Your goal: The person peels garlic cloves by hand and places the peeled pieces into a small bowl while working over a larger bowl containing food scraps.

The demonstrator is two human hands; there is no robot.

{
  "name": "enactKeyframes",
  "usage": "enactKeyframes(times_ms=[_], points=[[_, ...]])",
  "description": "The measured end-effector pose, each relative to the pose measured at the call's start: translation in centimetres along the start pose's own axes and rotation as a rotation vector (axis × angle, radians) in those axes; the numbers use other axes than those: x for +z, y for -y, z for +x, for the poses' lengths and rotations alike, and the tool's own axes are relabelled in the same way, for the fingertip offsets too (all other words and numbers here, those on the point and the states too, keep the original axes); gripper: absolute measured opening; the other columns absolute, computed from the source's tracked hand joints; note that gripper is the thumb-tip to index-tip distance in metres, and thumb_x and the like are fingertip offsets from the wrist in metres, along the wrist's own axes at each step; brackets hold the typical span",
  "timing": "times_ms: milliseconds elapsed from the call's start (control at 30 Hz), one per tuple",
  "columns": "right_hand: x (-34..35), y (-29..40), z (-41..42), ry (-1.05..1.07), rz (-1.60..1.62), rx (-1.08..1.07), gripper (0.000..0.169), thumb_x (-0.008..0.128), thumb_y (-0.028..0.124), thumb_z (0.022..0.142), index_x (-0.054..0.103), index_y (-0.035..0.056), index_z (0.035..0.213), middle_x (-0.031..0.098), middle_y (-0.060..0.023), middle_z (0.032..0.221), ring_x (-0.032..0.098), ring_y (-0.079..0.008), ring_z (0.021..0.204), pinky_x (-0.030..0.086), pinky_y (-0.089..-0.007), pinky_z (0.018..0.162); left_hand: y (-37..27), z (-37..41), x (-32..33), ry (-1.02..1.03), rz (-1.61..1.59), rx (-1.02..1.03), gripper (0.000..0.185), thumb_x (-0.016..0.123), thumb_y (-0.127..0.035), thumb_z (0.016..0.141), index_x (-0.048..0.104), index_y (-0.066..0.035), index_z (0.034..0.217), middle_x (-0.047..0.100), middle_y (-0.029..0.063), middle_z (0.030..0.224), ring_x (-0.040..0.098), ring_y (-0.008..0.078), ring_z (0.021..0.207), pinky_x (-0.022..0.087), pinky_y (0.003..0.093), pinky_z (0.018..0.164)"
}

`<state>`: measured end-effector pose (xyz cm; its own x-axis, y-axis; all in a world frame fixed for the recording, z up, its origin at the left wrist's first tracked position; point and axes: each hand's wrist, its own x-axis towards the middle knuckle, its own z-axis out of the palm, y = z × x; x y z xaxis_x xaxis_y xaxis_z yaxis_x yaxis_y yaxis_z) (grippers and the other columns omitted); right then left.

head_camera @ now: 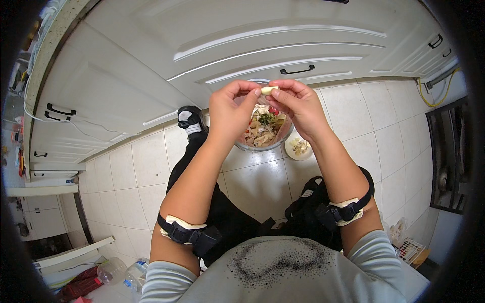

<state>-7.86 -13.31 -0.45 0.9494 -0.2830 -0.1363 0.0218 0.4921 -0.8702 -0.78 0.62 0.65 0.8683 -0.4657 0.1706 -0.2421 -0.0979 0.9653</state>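
Between the fingertips of both hands is a small pale piece, which looks like a peeled garlic clove (269, 90). My left hand (235, 106) pinches its left end with thumb and forefinger. At its right end, the thumb and fingers of my right hand (297, 102) grip it. Directly below the hands stands a round bin with a clear liner (287, 137), holding food scraps, pale peelings and some green and red bits. A small white bowl (299, 156) on the floor, right of the bin, holds garlic cloves and skins.
Grey-white cabinets (265, 38) with black handles rise just beyond the bin. My feet in black sandals (190, 118) rest on the tiled floor (254, 185) on either side. A black rack (449, 155) stands far right; plastic bottles (111, 270) lie at lower left.
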Motion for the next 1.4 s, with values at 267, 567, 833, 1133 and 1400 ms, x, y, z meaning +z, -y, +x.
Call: enactKeyframes(times_ms=[267, 567, 833, 1133, 1400], points=[[-0.03, -0.16, 0.05, -0.017, -0.1, -0.06, 0.023, 0.06, 0.002, 0.08, 0.058, -0.0013, 0.102, 0.062, -0.0103, 0.097, 0.06, -0.0147, 0.085, 0.051, -0.025, 0.076, -0.35, -0.27, 0.22, -0.024, 0.119, 0.128, 0.01, 0.063, -0.006, 0.075, 0.064, 0.001, 0.081, 0.065, 0.0059, 0.077, 0.06, 0.0113, 0.073, 0.047, 0.0245, 0.07], [-0.03, -0.1, -0.05, 0.009, -0.083, -0.085, 0.025, 0.058, 0.0, 0.08, 0.058, -0.0009, 0.105, 0.06, -0.0113, 0.103, 0.059, -0.0162, 0.091, 0.049, -0.0264, 0.081, -0.41, -0.34, 0.21, -0.038, 0.205, 0.168, 0.01, 0.065, -0.006, 0.073, 0.064, 0.001, 0.08, 0.065, 0.0066, 0.074, 0.061, 0.0122, 0.069, 0.049, 0.0249, 0.067], [0.09, -0.03, -0.01, -0.021, 0.056, -0.061, 0.026, 0.058, 0.002, 0.081, 0.055, 0.0009, 0.107, 0.06, -0.0099, 0.102, 0.059, -0.0163, 0.09, 0.05, -0.0272, 0.081, -0.38, -0.33, 0.15, -0.064, 0.237, 0.238, 0.012, 0.065, -0.007, 0.072, 0.064, 0.002, 0.081, 0.066, 0.0075, 0.075, 0.062, 0.0128, 0.07, 0.049, 0.0251, 0.067], [0.27, -0.28, -0.02, -0.051, -0.013, -0.123, 0.023, 0.063, 0.0, 0.075, 0.058, -0.0026, 0.098, 0.062, -0.0106, 0.093, 0.06, -0.0133, 0.083, 0.048, -0.0243, 0.074, -0.43, -0.25, 0.58, -0.096, 0.251, 0.212, 0.009, 0.062, -0.006, 0.071, 0.062, 0.002, 0.076, 0.063, 0.0064, 0.07, 0.06, 0.0114, 0.066, 0.048, 0.0245, 0.066], [0.11, 0.52, -0.2, -0.03, -0.016, -0.062, 0.023, 0.061, 0.001, 0.077, 0.058, -0.0017, 0.099, 0.062, -0.0108, 0.095, 0.06, -0.0142, 0.085, 0.049, -0.0255, 0.075, -0.67, -0.35, 0.47, -0.019, 0.083, 0.061, 0.008, 0.062, -0.006, 0.075, 0.062, 0.001, 0.079, 0.063, 0.0031, 0.073, 0.058, 0.0086, 0.069, 0.047, 0.0229, 0.066]])
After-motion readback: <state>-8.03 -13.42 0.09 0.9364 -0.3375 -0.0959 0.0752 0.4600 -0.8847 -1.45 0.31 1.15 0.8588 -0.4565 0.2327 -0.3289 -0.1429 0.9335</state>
